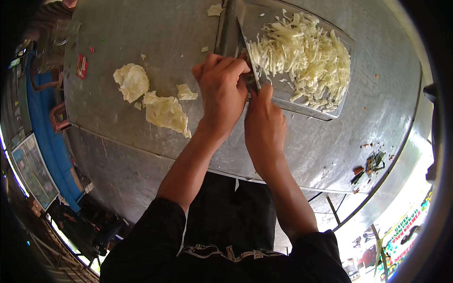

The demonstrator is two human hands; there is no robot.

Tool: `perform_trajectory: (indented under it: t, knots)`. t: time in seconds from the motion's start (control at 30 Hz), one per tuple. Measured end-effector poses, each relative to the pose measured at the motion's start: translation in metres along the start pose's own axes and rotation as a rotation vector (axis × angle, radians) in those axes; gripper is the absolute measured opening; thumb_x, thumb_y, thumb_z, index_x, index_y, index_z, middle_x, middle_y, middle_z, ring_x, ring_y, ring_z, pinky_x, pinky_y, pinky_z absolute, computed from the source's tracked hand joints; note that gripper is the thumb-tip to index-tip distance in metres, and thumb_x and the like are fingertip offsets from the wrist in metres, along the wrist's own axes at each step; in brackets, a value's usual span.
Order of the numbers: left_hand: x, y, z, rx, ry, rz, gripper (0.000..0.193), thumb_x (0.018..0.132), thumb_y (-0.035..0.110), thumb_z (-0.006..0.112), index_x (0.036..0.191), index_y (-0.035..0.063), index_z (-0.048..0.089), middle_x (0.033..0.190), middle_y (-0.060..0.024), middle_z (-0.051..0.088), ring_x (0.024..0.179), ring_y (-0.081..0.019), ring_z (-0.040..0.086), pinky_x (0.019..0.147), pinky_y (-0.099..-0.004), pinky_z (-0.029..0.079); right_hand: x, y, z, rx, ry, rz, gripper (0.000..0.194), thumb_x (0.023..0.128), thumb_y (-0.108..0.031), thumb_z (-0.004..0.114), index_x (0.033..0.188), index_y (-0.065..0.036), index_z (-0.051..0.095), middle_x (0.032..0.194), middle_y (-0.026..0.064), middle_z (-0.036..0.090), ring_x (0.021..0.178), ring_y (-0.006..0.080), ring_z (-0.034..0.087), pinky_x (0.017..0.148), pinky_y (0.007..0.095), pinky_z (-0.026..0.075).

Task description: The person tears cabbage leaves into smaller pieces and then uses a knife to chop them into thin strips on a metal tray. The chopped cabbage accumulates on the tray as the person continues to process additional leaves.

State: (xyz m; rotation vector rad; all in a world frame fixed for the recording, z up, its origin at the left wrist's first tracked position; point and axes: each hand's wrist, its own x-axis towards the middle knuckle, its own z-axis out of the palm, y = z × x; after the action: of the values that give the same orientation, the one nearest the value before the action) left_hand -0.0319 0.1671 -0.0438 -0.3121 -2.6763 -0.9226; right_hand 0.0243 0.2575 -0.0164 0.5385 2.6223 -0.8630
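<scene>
My right hand [266, 118] is closed around the handle of a kitchen knife [246, 46], whose blade points away from me. Close on its left, my left hand [223, 81] has curled fingers beside the blade; what lies under them is mostly hidden, so I cannot tell whether it grips anything. Both hands are at the left end of a shallow metal tray [320, 117]. A heap of shredded cabbage [308, 60] fills much of the tray to the right of the blade. Left of my hands, crumpled cabbage leaves [166, 111] and a rounded cabbage piece [131, 82] lie on the metal table [170, 42].
Leaf scraps [214, 10] lie beyond my left hand. A small red packet [81, 66] is near the table's left side. Dark dried scraps [371, 166] lie at the right near edge. Part of a person [53, 14] shows at the far left, near a glass mug [65, 30].
</scene>
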Motion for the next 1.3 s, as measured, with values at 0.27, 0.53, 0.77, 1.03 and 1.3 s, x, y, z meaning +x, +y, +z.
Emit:
perform_trajectory:
  t: [0.27, 0.53, 0.77, 1.03, 1.3]
  knots:
    - [-0.001, 0.001, 0.000, -0.002, -0.013, -0.032, 0.013, 0.078, 0.001, 0.077, 0.079, 0.0110, 0.069, 0.081, 0.0017, 0.073, 0.079, -0.0203, 0.060, 0.079, -0.0366, 0.035, 0.005, 0.011, -0.016, 0.166, 0.096, -0.103, 0.023, 0.105, -0.022, 0.052, 0.095, -0.003, 0.043, 0.062, 0.0251, 0.060, 0.060, 0.0487, 0.062, 0.049, 0.0559, 0.044]
    - [-0.003, 0.000, 0.004, -0.040, 0.010, -0.048, 0.013, 0.078, 0.002, 0.078, 0.079, 0.0101, 0.068, 0.080, -0.0004, 0.073, 0.076, -0.0220, 0.062, 0.078, -0.0375, 0.039, -0.026, 0.028, -0.014, 0.147, -0.020, -0.100, 0.021, 0.104, -0.020, 0.053, 0.096, -0.003, 0.043, 0.060, 0.0248, 0.058, 0.059, 0.0489, 0.060, 0.049, 0.0561, 0.043]
    - [-0.004, -0.006, 0.003, -0.053, 0.009, 0.027, 0.012, 0.079, -0.003, 0.075, 0.081, 0.0071, 0.068, 0.076, -0.0047, 0.071, 0.068, -0.0250, 0.061, 0.072, -0.0373, 0.043, -0.014, 0.027, -0.007, 0.181, -0.066, -0.110, 0.021, 0.104, -0.020, 0.053, 0.097, -0.002, 0.043, 0.064, 0.0282, 0.060, 0.063, 0.0515, 0.061, 0.053, 0.0589, 0.046]
    - [-0.002, -0.002, 0.001, -0.085, 0.030, 0.017, 0.011, 0.080, -0.004, 0.075, 0.080, 0.0037, 0.067, 0.073, -0.0089, 0.070, 0.066, -0.0260, 0.062, 0.070, -0.0367, 0.045, 0.008, 0.009, -0.006, 0.253, 0.059, -0.147, 0.021, 0.106, -0.017, 0.050, 0.094, 0.000, 0.045, 0.063, 0.0261, 0.058, 0.062, 0.0492, 0.060, 0.051, 0.0546, 0.042]
    - [0.003, 0.000, -0.003, -0.207, -0.047, -0.125, 0.015, 0.080, -0.007, 0.073, 0.088, 0.0006, 0.063, 0.078, -0.0118, 0.072, 0.074, -0.0272, 0.071, 0.068, -0.0370, 0.053, -0.015, 0.018, -0.005, 0.164, 0.028, -0.157, 0.024, 0.105, -0.023, 0.052, 0.095, -0.003, 0.041, 0.063, 0.0247, 0.062, 0.062, 0.0478, 0.064, 0.051, 0.0566, 0.050]
